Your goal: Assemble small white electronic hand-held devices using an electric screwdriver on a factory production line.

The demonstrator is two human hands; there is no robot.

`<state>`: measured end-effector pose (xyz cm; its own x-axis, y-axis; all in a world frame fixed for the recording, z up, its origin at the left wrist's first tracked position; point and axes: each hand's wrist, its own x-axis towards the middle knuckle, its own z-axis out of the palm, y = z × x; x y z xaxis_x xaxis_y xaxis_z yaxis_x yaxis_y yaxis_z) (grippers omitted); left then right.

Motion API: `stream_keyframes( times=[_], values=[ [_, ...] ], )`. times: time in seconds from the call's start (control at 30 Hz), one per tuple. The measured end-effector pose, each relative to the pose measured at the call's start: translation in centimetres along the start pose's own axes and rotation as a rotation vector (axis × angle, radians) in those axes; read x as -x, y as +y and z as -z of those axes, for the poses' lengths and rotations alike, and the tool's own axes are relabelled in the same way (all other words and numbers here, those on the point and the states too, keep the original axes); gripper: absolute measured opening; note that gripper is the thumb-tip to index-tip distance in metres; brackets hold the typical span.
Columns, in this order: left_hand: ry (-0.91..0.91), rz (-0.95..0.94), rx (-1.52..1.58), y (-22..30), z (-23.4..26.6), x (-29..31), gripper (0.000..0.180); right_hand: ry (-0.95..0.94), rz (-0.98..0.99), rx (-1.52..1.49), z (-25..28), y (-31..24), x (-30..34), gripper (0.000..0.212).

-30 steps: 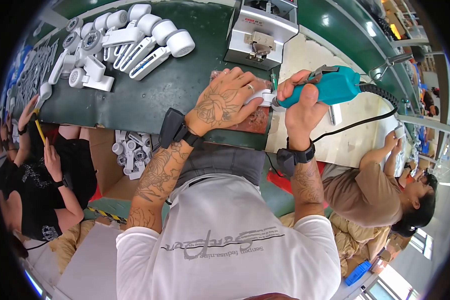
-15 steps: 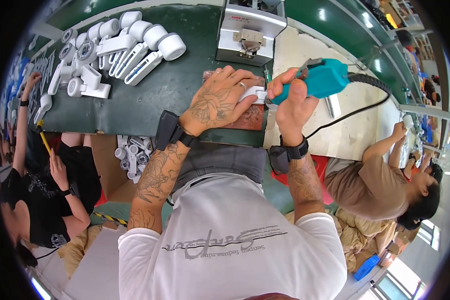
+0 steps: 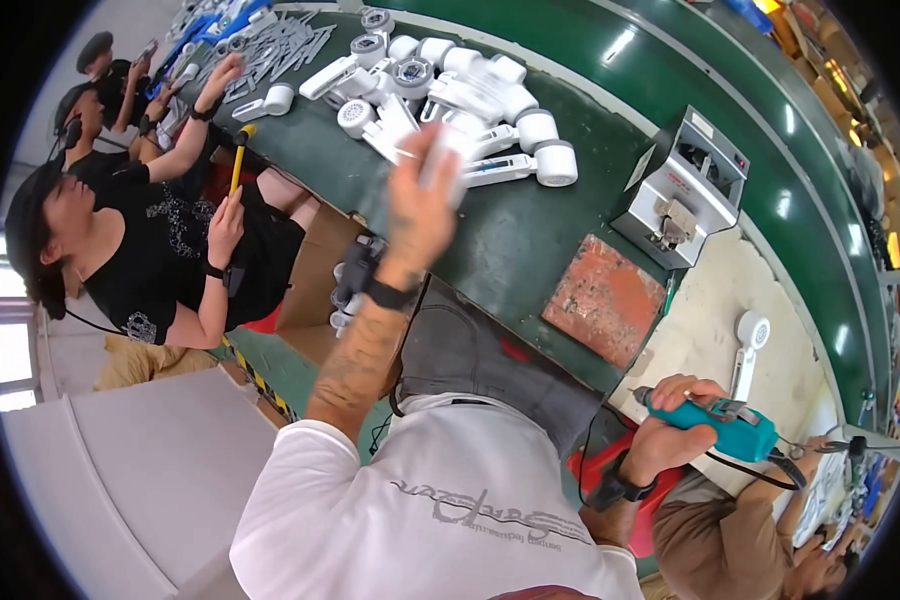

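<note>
My left hand, smeared by motion, is raised over the green bench in front of the pile of white handheld fans. Its fingers appear closed on a blurred white plastic piece, whose exact shape I cannot make out. On the right, my right hand is wrapped round a teal electric screwdriver, its tip pointing left and a dark cord trailing from its rear end. Between my hands lies a worn reddish slab, with nothing on it. Beyond the screwdriver, one white fan rests on the cream sheet.
A silver box-shaped machine stands behind the slab. Left of me, a cardboard box holds white parts, and a person in black grips a yellow-handled hammer. Another person in brown sits at the right.
My left hand has left the slab and swung left toward the fan pile. My right hand has pulled the screwdriver back and right, away from the slab. The view has turned leftward.
</note>
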<state>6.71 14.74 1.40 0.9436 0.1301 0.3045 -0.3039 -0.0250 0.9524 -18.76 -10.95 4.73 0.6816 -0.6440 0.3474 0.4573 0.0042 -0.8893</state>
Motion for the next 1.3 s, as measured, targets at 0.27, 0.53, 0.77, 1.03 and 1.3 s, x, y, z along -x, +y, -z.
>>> stream_keyframes(
  times=[0.27, 0.53, 0.77, 1.03, 1.3],
  values=[
    [0.246, 0.095, -0.009, -1.4, 10.1, -16.4, 0.052, -0.019, -0.054, -0.045, -0.9, 0.0, 0.3, 0.071],
    [-0.159, -0.325, -0.057, 4.2, -5.6, -7.0, 0.040, -0.009, -0.167, -0.153, -0.1, 0.3, 1.1, 0.042],
    [-1.174, -0.642, 0.064, 3.5, -28.3, 14.6, 0.033, -0.052, -0.191, 0.048, 1.9, -1.8, 1.7, 0.056],
    [-1.222, -0.016, -0.318, 0.4, -37.7, 24.1, 0.057, 0.078, -0.235, 0.106, 3.5, -4.7, 3.7, 0.076],
    [-1.109, 0.128, -0.331, 0.6, -39.7, 24.1, 0.054, 0.064, -0.231, 0.102, 3.9, -4.9, 3.6, 0.080]
  ],
)
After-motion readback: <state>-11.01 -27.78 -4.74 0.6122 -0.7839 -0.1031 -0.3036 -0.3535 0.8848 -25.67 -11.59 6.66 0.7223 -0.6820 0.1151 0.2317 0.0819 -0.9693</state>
